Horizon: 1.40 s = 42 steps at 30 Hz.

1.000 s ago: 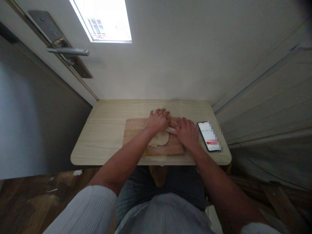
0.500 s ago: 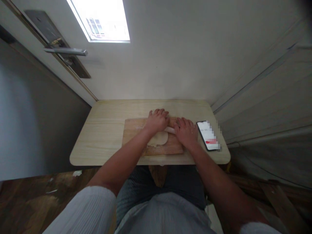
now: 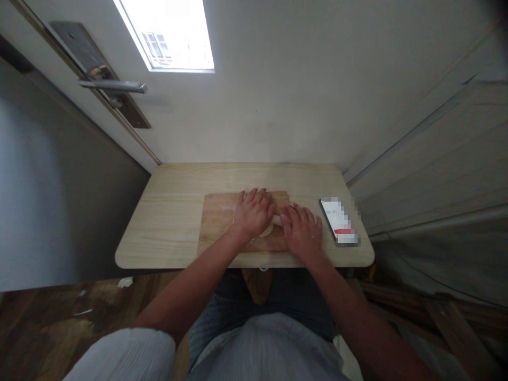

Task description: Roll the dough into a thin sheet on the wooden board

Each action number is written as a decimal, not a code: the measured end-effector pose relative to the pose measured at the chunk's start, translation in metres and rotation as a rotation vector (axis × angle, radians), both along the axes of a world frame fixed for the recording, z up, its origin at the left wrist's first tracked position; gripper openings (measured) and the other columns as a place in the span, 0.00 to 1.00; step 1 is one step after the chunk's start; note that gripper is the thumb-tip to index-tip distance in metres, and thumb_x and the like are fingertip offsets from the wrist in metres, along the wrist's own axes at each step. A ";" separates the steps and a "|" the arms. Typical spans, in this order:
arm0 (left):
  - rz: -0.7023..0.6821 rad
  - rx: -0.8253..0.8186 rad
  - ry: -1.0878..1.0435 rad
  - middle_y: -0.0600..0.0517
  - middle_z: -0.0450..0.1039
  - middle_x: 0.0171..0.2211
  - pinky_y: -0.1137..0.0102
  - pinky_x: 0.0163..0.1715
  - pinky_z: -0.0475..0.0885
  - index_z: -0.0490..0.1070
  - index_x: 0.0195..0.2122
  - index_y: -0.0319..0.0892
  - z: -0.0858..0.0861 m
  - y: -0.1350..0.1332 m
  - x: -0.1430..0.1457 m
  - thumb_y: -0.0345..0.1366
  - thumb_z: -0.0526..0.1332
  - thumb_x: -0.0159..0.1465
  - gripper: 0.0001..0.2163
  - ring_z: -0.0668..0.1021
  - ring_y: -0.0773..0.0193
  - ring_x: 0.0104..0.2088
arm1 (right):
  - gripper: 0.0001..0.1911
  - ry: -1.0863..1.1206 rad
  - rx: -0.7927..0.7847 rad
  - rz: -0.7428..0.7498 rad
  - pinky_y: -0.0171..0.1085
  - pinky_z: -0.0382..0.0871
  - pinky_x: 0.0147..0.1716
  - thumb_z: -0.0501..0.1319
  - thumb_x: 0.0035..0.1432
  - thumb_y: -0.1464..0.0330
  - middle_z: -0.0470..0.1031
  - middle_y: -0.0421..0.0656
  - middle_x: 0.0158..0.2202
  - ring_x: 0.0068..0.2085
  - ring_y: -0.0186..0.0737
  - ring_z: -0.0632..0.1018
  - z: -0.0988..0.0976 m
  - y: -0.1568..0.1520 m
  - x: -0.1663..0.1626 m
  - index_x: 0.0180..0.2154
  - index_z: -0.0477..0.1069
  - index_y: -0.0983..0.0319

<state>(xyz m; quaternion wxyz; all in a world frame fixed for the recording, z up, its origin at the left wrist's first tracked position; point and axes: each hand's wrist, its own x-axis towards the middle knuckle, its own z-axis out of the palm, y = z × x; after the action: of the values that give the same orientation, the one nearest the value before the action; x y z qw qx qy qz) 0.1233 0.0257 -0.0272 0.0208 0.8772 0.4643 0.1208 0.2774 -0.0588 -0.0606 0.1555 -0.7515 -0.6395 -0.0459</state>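
A pale rolling pin [image 3: 277, 219] lies crosswise over a wooden board [image 3: 214, 219], mostly hidden beneath my hands. My left hand [image 3: 255, 212] is closed over its left part, palm down. On its right end rests my right hand [image 3: 304, 230], fingers curled over the far side. Under my left hand shows a strip of flattened dough [image 3: 265, 232]; the rest of the sheet is covered. White flour marks the board.
The board sits on a light wood-grain table [image 3: 159, 211] against a white door. A phone [image 3: 337, 221] lies right of my right hand. The door's lever handle [image 3: 115, 85] is at upper left. White scraps [image 3: 126, 282] lie on the floor.
Both hands have come nearer to me with the rolling pin, and my left hand now covers more of the dough. The phone has stayed in place.
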 end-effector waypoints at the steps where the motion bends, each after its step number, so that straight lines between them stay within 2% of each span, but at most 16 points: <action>1: -0.002 -0.004 -0.004 0.49 0.65 0.68 0.48 0.67 0.55 0.70 0.60 0.47 0.000 -0.004 -0.002 0.44 0.45 0.75 0.21 0.65 0.51 0.67 | 0.26 0.002 0.001 0.007 0.60 0.53 0.61 0.45 0.73 0.56 0.70 0.52 0.64 0.63 0.58 0.67 0.000 -0.004 -0.001 0.61 0.69 0.60; 7: -0.027 -0.024 -0.029 0.48 0.62 0.69 0.48 0.68 0.53 0.67 0.64 0.47 0.003 -0.036 -0.022 0.45 0.44 0.75 0.22 0.62 0.52 0.69 | 0.25 0.043 0.024 0.063 0.55 0.54 0.62 0.49 0.72 0.56 0.71 0.50 0.63 0.63 0.55 0.67 0.000 -0.033 -0.008 0.61 0.70 0.60; 11: -0.007 -0.032 -0.032 0.50 0.58 0.71 0.48 0.71 0.48 0.58 0.70 0.49 -0.002 -0.063 -0.036 0.47 0.45 0.75 0.24 0.58 0.55 0.72 | 0.24 0.107 0.044 0.137 0.55 0.56 0.62 0.53 0.70 0.56 0.71 0.49 0.63 0.63 0.54 0.67 -0.004 -0.050 -0.006 0.61 0.69 0.59; 18: 0.002 -0.054 -0.048 0.49 0.55 0.72 0.48 0.72 0.46 0.54 0.71 0.49 -0.011 -0.094 -0.050 0.47 0.48 0.74 0.26 0.56 0.55 0.73 | 0.17 0.197 0.128 0.199 0.54 0.61 0.61 0.59 0.66 0.60 0.75 0.48 0.58 0.61 0.52 0.70 -0.011 -0.052 0.001 0.53 0.75 0.58; 21: 0.050 -0.051 -0.069 0.48 0.55 0.72 0.47 0.72 0.46 0.53 0.72 0.49 -0.013 -0.094 -0.056 0.48 0.51 0.73 0.27 0.56 0.54 0.73 | 0.15 0.208 0.136 0.219 0.52 0.61 0.62 0.60 0.65 0.62 0.77 0.47 0.56 0.60 0.51 0.70 -0.006 -0.047 0.005 0.50 0.77 0.58; 24: 0.173 -0.032 -0.109 0.43 0.54 0.72 0.45 0.70 0.48 0.51 0.72 0.46 -0.014 -0.087 -0.068 0.49 0.57 0.70 0.32 0.57 0.49 0.72 | 0.14 0.226 0.124 0.199 0.51 0.62 0.61 0.60 0.64 0.64 0.78 0.46 0.53 0.58 0.51 0.72 0.000 -0.043 0.011 0.50 0.76 0.58; 28: 0.277 -0.020 -0.145 0.41 0.62 0.69 0.45 0.69 0.51 0.55 0.70 0.44 -0.014 -0.073 -0.088 0.51 0.63 0.65 0.35 0.61 0.46 0.69 | 0.15 0.274 0.118 0.166 0.50 0.65 0.58 0.61 0.64 0.61 0.79 0.47 0.49 0.53 0.50 0.74 0.001 -0.038 0.018 0.50 0.76 0.59; 32: 0.254 -0.077 -0.132 0.45 0.72 0.62 0.41 0.69 0.49 0.65 0.63 0.48 -0.014 -0.061 -0.103 0.49 0.63 0.66 0.26 0.67 0.47 0.66 | 0.15 0.286 0.119 0.174 0.50 0.66 0.56 0.60 0.65 0.59 0.79 0.48 0.48 0.52 0.51 0.74 0.000 -0.034 0.021 0.48 0.76 0.60; 35: 0.217 -0.119 -0.179 0.47 0.76 0.58 0.44 0.69 0.51 0.70 0.59 0.49 -0.013 -0.058 -0.105 0.45 0.63 0.67 0.20 0.71 0.50 0.63 | 0.15 0.274 0.100 0.194 0.50 0.65 0.57 0.60 0.65 0.59 0.78 0.49 0.49 0.54 0.51 0.73 -0.001 -0.031 0.020 0.48 0.76 0.59; 39: 0.197 -0.158 -0.367 0.46 0.76 0.58 0.46 0.67 0.58 0.70 0.58 0.47 -0.016 -0.057 -0.099 0.41 0.66 0.64 0.21 0.73 0.51 0.60 | 0.16 0.303 0.107 0.199 0.50 0.67 0.56 0.59 0.66 0.58 0.78 0.50 0.49 0.52 0.52 0.74 -0.005 -0.027 0.015 0.48 0.75 0.61; 42: 0.202 -0.160 -0.655 0.44 0.75 0.56 0.50 0.61 0.68 0.69 0.58 0.46 -0.025 -0.056 -0.090 0.40 0.69 0.61 0.24 0.76 0.51 0.57 | 0.17 0.370 0.135 0.184 0.50 0.69 0.54 0.58 0.67 0.56 0.79 0.51 0.48 0.50 0.51 0.76 -0.010 -0.026 0.011 0.48 0.75 0.61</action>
<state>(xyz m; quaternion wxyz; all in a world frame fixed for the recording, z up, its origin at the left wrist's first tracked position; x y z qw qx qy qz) 0.0333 -0.0302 -0.0521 0.2255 0.7371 0.5253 0.3605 0.2885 -0.0851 -0.0703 0.3238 -0.6734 -0.6614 0.0645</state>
